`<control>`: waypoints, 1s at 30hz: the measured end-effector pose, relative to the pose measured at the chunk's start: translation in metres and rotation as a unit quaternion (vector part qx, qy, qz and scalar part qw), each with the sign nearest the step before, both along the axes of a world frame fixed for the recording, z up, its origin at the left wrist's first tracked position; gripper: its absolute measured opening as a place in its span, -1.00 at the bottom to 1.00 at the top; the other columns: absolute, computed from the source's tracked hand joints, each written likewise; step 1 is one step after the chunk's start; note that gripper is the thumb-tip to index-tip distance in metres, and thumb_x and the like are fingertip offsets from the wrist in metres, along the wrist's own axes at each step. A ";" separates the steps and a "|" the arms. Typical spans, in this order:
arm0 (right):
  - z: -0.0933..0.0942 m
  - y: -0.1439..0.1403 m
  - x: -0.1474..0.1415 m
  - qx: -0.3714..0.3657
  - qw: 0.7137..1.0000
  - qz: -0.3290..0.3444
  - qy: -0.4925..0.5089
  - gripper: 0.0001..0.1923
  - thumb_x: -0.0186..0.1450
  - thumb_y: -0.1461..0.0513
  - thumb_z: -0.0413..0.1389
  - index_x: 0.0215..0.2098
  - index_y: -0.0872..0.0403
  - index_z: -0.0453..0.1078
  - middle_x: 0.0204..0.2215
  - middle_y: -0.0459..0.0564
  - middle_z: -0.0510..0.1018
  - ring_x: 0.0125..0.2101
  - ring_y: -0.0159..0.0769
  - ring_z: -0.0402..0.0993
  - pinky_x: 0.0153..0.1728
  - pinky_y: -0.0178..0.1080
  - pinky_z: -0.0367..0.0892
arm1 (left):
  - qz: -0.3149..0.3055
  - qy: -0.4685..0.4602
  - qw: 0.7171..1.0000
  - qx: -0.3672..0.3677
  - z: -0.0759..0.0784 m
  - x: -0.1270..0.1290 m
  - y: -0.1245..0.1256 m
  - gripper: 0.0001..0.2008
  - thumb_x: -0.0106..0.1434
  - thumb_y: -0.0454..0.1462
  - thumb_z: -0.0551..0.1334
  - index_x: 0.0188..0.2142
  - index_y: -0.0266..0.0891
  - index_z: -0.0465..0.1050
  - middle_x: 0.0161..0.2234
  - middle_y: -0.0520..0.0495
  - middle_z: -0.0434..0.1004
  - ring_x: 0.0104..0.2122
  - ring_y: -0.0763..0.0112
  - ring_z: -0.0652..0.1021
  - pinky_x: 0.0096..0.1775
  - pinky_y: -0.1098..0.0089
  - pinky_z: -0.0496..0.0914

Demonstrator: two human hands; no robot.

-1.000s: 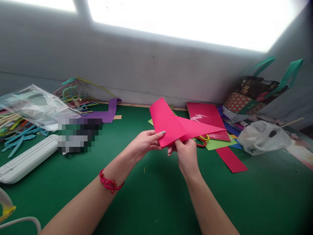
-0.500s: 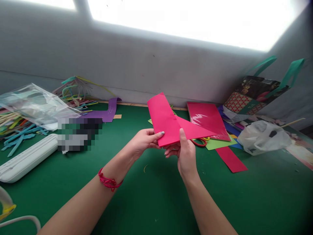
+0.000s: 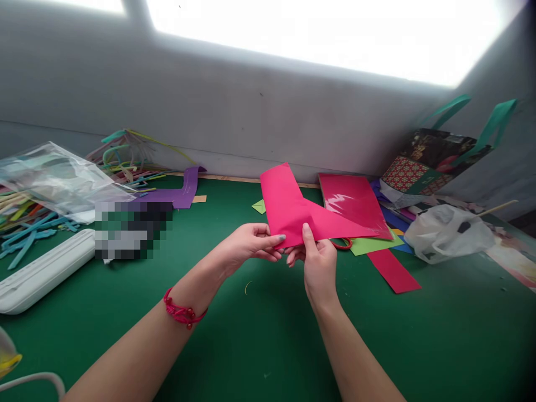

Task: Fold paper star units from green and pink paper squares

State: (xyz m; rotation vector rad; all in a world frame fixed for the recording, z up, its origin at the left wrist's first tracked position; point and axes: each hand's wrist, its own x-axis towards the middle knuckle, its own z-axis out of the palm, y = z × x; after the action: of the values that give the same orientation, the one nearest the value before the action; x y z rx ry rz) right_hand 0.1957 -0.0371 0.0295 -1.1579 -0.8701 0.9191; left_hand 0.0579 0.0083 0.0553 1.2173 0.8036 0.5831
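Note:
A bright pink sheet of paper (image 3: pixel 288 215) is held up over the green table, its outline bent like a wide V. My left hand (image 3: pixel 255 243) pinches its lower left corner, thumb on top and fingers beneath. At the lower edge, my right hand (image 3: pixel 318 262) grips the paper with the thumb pressed on its face. The surface bulges slightly between the two thumbs. Behind the paper's right part lies a pack of red paper (image 3: pixel 352 195) in clear wrap. Red-handled scissors (image 3: pixel 345 244) show only partly beneath the pink sheet.
Green paper (image 3: pixel 368 245) and a red strip (image 3: pixel 396 272) lie to the right, near a white plastic bag (image 3: pixel 448 231) and a patterned gift bag (image 3: pixel 422 162). At left are pipe cleaners (image 3: pixel 25 243), a clear bag (image 3: pixel 62 178), purple paper (image 3: pixel 171 196) and a long white case (image 3: pixel 46 273).
The pink sheet has shifted slightly right and its right part has swung, closing the visible fold line. A small green folded paper behind it now shows more fully. Both hands keep their hold.

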 end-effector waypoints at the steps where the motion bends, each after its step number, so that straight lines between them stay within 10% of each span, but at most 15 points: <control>1: 0.000 0.000 0.000 0.000 1.000 -0.001 -0.001 -0.57 0.18 0.03 -0.03 -0.61 0.20 0.37 -0.72 0.00 0.46 -0.78 -0.41 0.32 -0.75 -0.37 0.27 | 0.004 0.005 1.000 0.004 -0.001 0.000 0.001 -0.71 0.00 -0.12 0.26 -0.39 -0.33 0.38 -0.44 -0.09 0.48 -0.47 0.46 0.49 -0.30 0.36 0.40; 21: -0.007 0.002 0.002 0.021 0.999 -0.009 0.029 -0.55 0.24 0.04 -0.10 -0.60 0.17 0.37 -0.78 -0.06 0.41 -0.79 -0.42 0.28 -0.73 -0.36 0.22 | -0.033 0.017 0.998 0.045 -0.001 0.003 0.001 -0.71 0.00 -0.15 0.27 -0.33 -0.30 0.41 -0.51 -0.04 0.46 -0.53 0.45 0.48 -0.42 0.41 0.40; 30: -0.008 0.003 -0.002 0.028 0.999 0.023 0.037 -0.60 0.19 0.04 -0.03 -0.59 0.18 0.35 -0.75 -0.06 0.44 -0.78 -0.40 0.33 -0.73 -0.35 0.26 | 0.061 -0.062 0.993 0.078 -0.004 0.006 0.000 -0.71 0.08 -0.13 0.20 -0.32 -0.34 0.42 -0.41 -0.09 0.49 -0.44 0.41 0.46 -0.32 0.38 0.35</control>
State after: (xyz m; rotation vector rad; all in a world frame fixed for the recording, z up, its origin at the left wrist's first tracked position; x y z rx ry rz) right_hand 0.1940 -0.0343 0.0217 -1.0530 -0.8607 0.9631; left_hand 0.0642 0.0085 0.0513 1.2659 0.7427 0.8258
